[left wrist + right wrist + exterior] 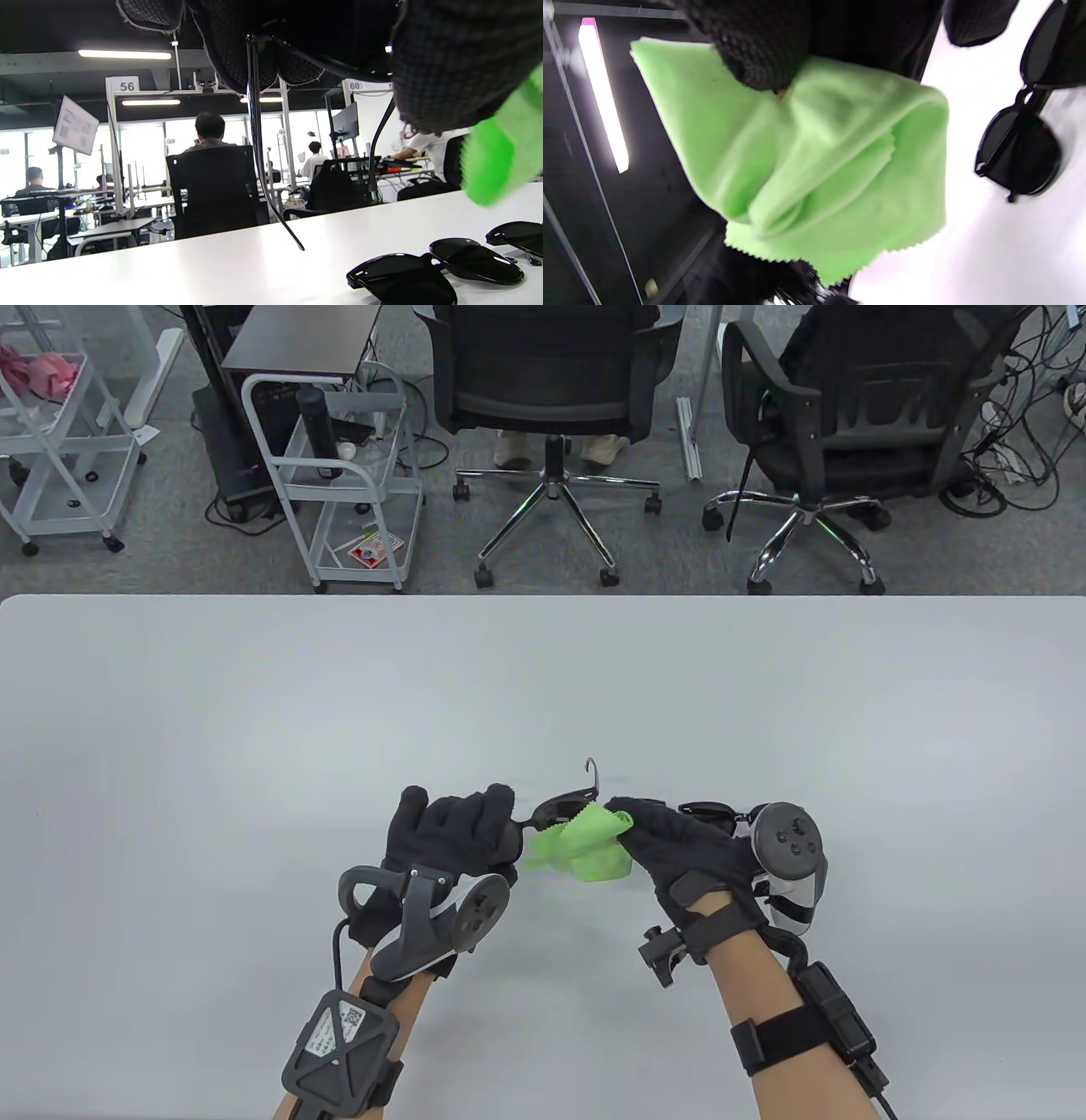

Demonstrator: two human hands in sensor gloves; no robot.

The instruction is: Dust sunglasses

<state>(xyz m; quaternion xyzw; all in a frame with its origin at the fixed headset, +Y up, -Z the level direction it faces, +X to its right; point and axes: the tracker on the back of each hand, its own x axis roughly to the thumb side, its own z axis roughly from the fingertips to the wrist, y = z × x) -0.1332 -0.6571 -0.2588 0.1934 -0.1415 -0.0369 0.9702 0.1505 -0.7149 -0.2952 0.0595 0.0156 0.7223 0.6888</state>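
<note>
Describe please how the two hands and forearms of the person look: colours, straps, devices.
Both the left hand and the right hand wear black knitted gloves. A grey and black tracker with round buttons sits on each. Forearms are bare, with black straps, black boxes and a thin black cable. The left box carries a small white label.

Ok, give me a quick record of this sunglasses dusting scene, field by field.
left hand: holds a pair of black sunglasses above the table
right hand: holds a green cloth against those sunglasses
spare sunglasses: a second black pair lying on the table, under the right hand
surface: white table
</note>
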